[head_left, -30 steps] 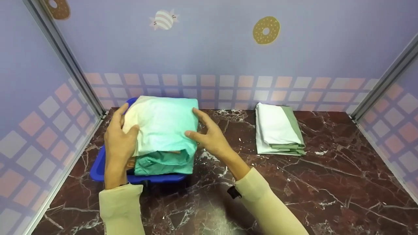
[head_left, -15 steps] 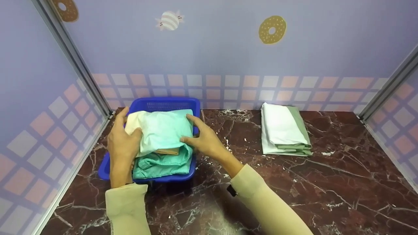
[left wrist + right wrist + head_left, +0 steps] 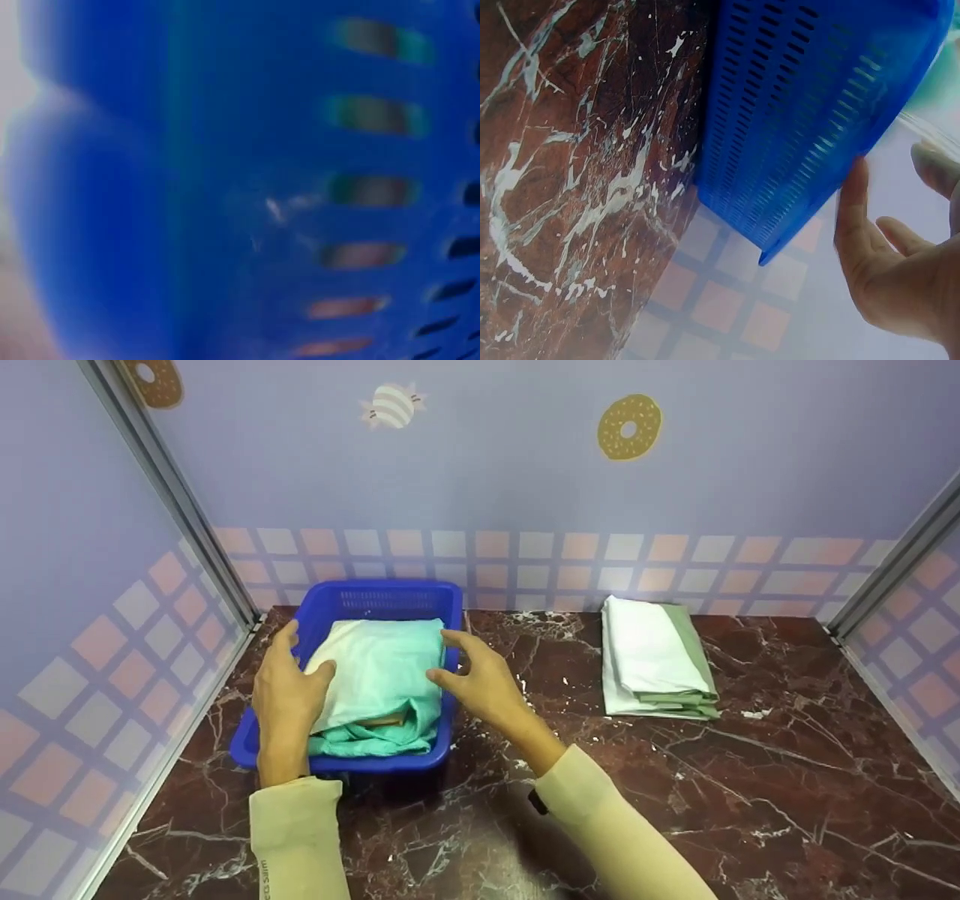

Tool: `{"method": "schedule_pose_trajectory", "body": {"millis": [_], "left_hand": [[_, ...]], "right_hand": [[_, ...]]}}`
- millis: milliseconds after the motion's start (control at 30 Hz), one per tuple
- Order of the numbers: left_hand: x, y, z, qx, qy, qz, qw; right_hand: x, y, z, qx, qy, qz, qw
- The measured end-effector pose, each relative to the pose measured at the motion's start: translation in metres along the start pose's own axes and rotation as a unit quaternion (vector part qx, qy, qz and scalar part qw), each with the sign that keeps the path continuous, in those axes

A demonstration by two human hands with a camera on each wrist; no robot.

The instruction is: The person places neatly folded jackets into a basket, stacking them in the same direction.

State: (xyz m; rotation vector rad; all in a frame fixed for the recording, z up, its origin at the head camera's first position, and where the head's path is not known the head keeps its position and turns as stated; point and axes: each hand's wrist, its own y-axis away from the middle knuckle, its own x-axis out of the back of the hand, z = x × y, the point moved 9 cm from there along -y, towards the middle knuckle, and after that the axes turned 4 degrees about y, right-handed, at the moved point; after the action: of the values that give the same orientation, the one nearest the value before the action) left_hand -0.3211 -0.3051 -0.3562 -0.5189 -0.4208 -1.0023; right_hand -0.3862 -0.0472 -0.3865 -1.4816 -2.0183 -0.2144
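Observation:
A folded cloth (image 3: 379, 667), cream fading to turquoise, lies inside a blue plastic basket (image 3: 390, 585). Something tan shows in the fold at its near side. Over the basket's left rim my left hand (image 3: 289, 697) is spread, thumb beside the cloth's left edge. On the opposite side my right hand (image 3: 484, 679) has its fingers apart at the right rim, close to the cloth. In the right wrist view, a finger of my right hand (image 3: 892, 262) meets the basket's upper edge. The basket's slotted wall (image 3: 247, 150) fills the left wrist view, blurred; no left fingers are clear there.
A second folded cloth (image 3: 652, 652), white and green, lies to the right on the dark red marbled tabletop (image 3: 750, 780). Behind the basket stands a patterned back wall (image 3: 510, 472), with side panels to the left and right.
The turquoise cloth has gone down into the basket, uncovering its far wall. Both hands have loosened from the cloth's sides. The head view has shifted slightly.

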Motion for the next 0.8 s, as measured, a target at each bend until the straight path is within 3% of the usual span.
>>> {"method": "schedule_pose_trajectory", "body": {"millis": [300, 533, 800], "left_hand": [[-0.008, 0.010, 0.027, -0.041, 0.053, -0.014, 0.9977], [-0.039, 0.021, 0.057, -0.080, 0.059, -0.051, 0.9937], [-0.077, 0.036, 0.077, -0.112, 0.055, -0.083, 0.9887]], "right_hand": [[0.018, 0.022, 0.015, -0.021, -0.105, 0.010, 0.994], [0.043, 0.040, 0.021, -0.002, -0.146, 0.038, 0.989], [0.076, 0.062, 0.043, -0.016, -0.174, 0.084, 0.981]]}}
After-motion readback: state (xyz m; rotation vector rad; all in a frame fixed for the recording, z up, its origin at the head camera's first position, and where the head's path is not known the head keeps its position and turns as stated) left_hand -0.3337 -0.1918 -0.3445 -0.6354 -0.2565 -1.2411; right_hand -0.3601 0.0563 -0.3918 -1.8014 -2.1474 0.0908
